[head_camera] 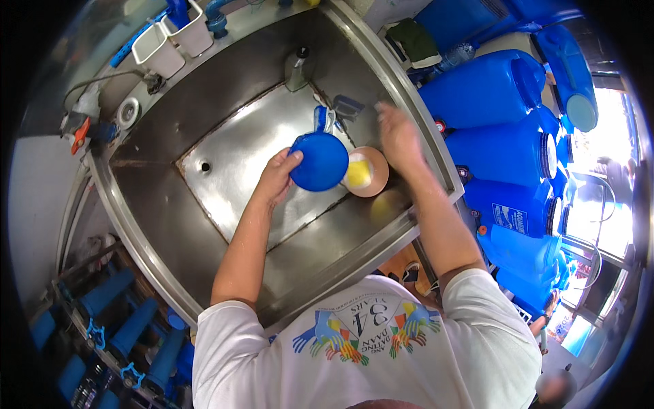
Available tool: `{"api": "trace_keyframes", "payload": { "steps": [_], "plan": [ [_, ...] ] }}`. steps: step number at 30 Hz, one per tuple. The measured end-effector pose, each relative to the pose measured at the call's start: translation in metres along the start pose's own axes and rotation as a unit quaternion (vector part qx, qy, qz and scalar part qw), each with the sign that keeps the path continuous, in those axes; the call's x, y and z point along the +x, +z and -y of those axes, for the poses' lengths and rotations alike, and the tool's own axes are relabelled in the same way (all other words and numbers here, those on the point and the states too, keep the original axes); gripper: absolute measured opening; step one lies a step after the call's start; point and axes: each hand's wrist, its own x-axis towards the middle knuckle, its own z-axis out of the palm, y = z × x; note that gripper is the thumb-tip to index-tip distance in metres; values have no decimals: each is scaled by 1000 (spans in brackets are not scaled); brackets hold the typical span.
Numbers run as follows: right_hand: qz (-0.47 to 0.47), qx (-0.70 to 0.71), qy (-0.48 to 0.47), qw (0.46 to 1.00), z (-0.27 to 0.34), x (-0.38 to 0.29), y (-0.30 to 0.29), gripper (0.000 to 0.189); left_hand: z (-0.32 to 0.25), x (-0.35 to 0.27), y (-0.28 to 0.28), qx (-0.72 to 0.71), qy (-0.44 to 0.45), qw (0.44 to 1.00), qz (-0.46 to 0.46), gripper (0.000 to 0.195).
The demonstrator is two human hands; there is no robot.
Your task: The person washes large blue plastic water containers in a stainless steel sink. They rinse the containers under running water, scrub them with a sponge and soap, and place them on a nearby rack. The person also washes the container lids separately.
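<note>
My left hand (pixel 278 176) grips a round blue plastic dish or lid (pixel 320 162) by its left edge, thumb on top, above the floor of a stainless steel sink (pixel 240 153). Over the sink's right side is my right hand (pixel 401 138), blurred, with its fingers curled; whether it holds anything is unclear. Just below and left of that hand sits a peach-coloured bowl (pixel 379 176) containing a yellow sponge (pixel 360 173) and white foam. Partly hidden behind the blue dish lies a blue-and-clear brush (pixel 321 118). A grey flat tool (pixel 348 106) rests beside it.
A dark-capped bottle (pixel 297 71) stands in the sink's far corner; a drain hole (pixel 205 166) is at left. White bins (pixel 159 53) and an orange-handled valve (pixel 80 135) line the ledge. Blue jerrycans (pixel 480 92) are stacked at right. Another person (pixel 554 386) is at lower right.
</note>
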Motion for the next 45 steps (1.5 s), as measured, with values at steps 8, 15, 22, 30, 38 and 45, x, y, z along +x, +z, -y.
{"api": "trace_keyframes", "payload": {
  "steps": [8,15,22,30,38,45],
  "plan": [
    [133,-290,5,948,-25,52,-45,30,-12,-37,3,-49,31,998,-24,44],
    [109,-326,-21,939,-32,37,-39,41,-18,-70,7,-124,75,988,45,46],
    [25,-362,-6,932,20,19,-44,42,-22,-101,12,-141,95,985,37,53],
    [362,697,311,535,155,-37,-9,35,-54,-149,25,85,107,990,37,50],
    [379,731,388,413,189,-49,0,52,-66,-173,12,301,138,940,-79,37],
    [446,655,300,531,190,-28,32,49,-75,-204,-24,200,211,942,-168,41]
  ]
}}
